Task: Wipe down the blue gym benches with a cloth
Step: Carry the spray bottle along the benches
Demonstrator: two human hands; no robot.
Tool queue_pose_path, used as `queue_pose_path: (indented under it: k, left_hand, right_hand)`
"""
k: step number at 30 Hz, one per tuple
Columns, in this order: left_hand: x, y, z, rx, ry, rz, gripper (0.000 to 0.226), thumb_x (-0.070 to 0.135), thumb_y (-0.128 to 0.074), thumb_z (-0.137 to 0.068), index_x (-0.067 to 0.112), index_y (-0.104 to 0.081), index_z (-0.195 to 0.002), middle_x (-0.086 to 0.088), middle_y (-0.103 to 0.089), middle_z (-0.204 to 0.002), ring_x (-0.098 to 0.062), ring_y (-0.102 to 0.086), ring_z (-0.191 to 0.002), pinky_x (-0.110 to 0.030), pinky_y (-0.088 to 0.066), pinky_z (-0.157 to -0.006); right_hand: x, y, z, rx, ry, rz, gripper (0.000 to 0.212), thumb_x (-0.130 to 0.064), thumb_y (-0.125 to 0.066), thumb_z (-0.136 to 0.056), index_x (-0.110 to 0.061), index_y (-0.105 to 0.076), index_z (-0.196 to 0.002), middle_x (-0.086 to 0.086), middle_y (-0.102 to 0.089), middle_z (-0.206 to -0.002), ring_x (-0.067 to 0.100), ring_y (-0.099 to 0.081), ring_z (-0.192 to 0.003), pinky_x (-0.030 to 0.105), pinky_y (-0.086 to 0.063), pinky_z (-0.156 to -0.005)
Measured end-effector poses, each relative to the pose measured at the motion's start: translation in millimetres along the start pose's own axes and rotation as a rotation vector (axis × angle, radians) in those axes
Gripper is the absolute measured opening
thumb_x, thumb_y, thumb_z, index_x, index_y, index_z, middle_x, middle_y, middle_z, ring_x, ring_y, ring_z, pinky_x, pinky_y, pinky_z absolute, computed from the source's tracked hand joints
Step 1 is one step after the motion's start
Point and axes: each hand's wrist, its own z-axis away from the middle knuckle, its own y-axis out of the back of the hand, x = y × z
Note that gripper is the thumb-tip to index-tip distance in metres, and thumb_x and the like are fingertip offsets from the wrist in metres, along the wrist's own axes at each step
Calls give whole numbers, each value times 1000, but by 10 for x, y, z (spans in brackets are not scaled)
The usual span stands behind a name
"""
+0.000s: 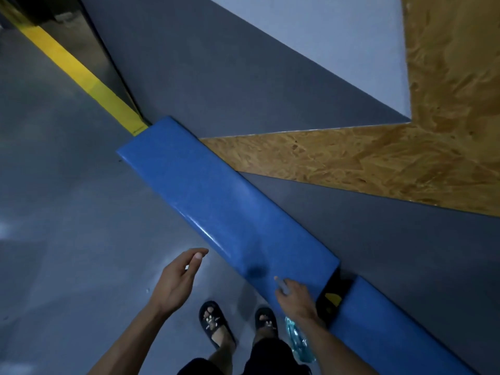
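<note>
Below, a long blue gym bench (216, 201) ran diagonally along the foot of the wall, from the upper left near a yellow floor stripe (81, 69) down toward the lower right. A second blue bench (384, 328) continued the line at the lower right, parted from the first by a narrow dark gap (335, 290) in which something yellow showed. Behind the benches the wall carried grey panels (216, 63), a pale panel (338, 41) and chipboard sections (405, 163).

The person stood on the grey floor (54, 198) just beside the near end of the first bench, in black sandals (213, 323). The left hand (176, 282) hung in the air over the floor, apart from the bench, its fingers relaxed and lightly bent, holding nothing. The right hand (295, 293) was over the near end of the first bench, fingers curled around something small and greyish; whether that was the cloth could not be told, and whether the hand touched the bench was also unclear. A crumpled bluish, see-through thing (297, 339) showed under the right forearm, beside the right leg; what it was, and whether it hung from the hand, could not be made out.
</note>
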Motion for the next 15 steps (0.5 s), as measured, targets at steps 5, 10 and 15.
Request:
queue_pose_path:
  k: [5, 10, 15]
  left_hand:
    - [-54, 267, -119, 12, 13, 1, 27, 48, -42, -98, 43, -65, -112, 24, -65, -117, 8, -55, -113, -22, -44, -91]
    - [-37, 504, -263, 35, 53, -11, 27, 53, -45, -96, 44, -64, -111, 31, -64, -115, 8, -57, -109, -20, -44, -87]
    - [93, 775, -534, 61, 56, -28, 31, 57, -44, -96, 43, -63, -116, 28, -63, -118, 5, -56, -110, -15, -42, -82]
  right_hand:
    - [-536, -229, 60, -23, 50, 73, 34, -44, -49, -87, -16, -62, -101, 7, -66, -112, 27, -57, -110, 32, -44, -87]
    - [-751, -8, -294, 83, -67, -73, 29, -42, -49, -82, -19, -61, -95, 5, -67, -103, 28, -59, -99, 34, -50, -80]
    - [-866, 406, -760, 149, -134, -216, 33, -40, -45, -84, -31, -64, -109, -4, -66, -105, 20, -55, -86, 31, -44, -72]
